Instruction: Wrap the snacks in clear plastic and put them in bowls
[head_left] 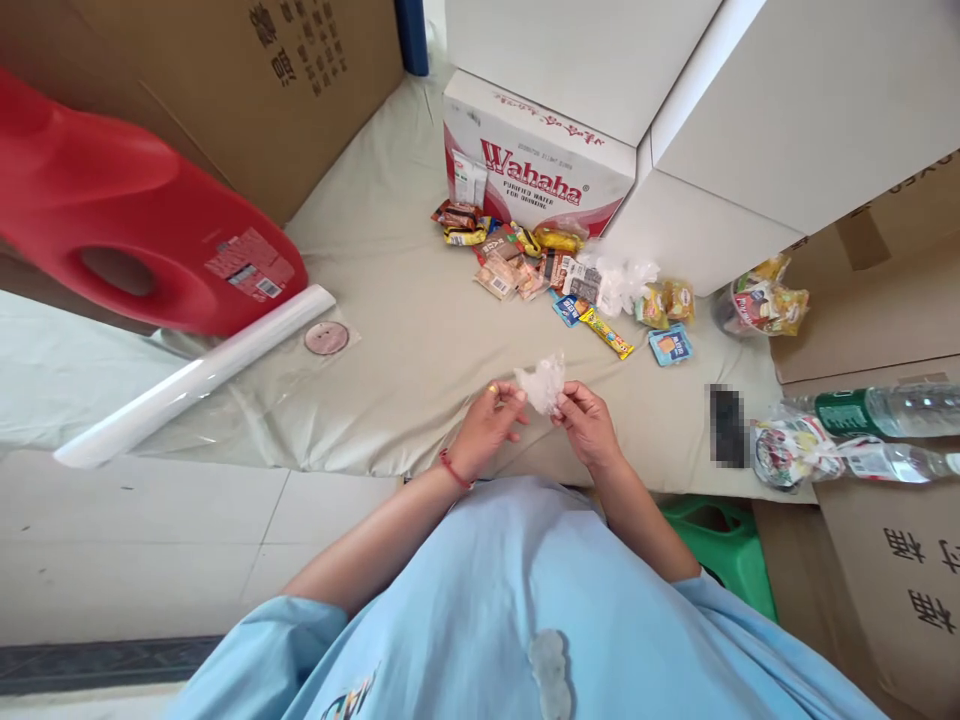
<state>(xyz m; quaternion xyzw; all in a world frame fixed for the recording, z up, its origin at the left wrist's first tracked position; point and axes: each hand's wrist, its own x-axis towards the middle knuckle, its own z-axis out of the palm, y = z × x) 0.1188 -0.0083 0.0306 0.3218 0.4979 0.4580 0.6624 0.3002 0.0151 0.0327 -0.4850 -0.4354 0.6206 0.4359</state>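
Note:
In front of my chest, over the near edge of the cloth-covered surface, I hold a small crumpled clear plastic bag [543, 384]. My right hand [590, 424] pinches its right side between thumb and fingers. At its left edge, my left hand [486, 428] has the thumb and a fingertip closed on the plastic, with the other fingers curled loosely below. Beyond the hands lies a yellow snack packet [606, 333], with a blue packet [670, 345] to its right. More crumpled clear plastic bags [621, 278] lie behind them, beside several wrapped snacks [501, 272].
A Wahaha water carton [536, 165] stands at the back against white boxes [720, 210]. On the left are a large red jug [172, 215] and a white roll [199, 375]. To the right lie a tub of snacks [761, 300] and plastic bottles [900, 410].

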